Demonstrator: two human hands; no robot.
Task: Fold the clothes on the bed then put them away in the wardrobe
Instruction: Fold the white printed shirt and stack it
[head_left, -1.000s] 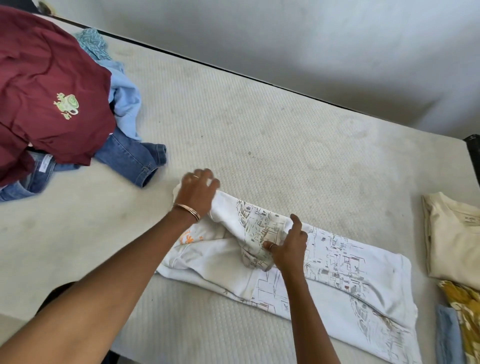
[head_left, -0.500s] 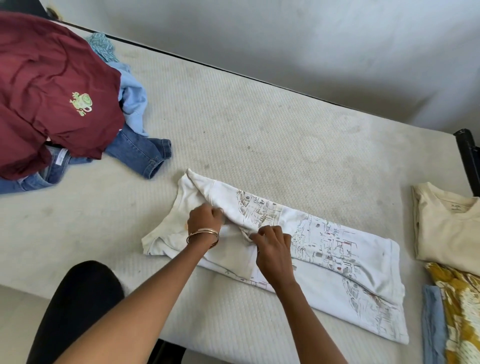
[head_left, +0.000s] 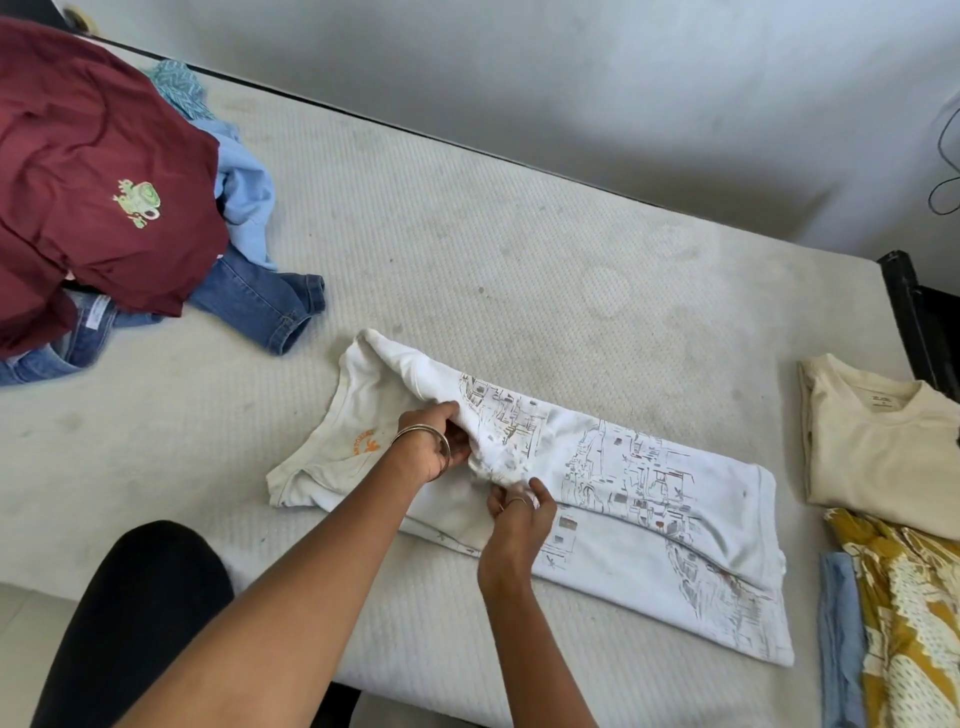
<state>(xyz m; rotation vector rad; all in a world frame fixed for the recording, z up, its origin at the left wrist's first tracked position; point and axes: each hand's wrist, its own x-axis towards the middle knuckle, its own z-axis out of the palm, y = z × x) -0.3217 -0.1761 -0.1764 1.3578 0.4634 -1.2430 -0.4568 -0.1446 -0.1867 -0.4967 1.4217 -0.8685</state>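
Both my hands pinch the white shirt (head_left: 597, 483): left hand (head_left: 434, 441) at the fold, right hand (head_left: 519, 512) on bunched cloth. Pull unevenly and the fold on the bed (head_left: 519, 249) could skew or bunch.

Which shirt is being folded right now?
The white printed shirt: both hands grip it. The maroon shirt and cream shirt lie untouched.

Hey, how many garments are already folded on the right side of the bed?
3: a cream folded T-shirt farthest back, a mustard patterned garment nearer, and a pale blue folded garment beside it. More may lie outside the frame.
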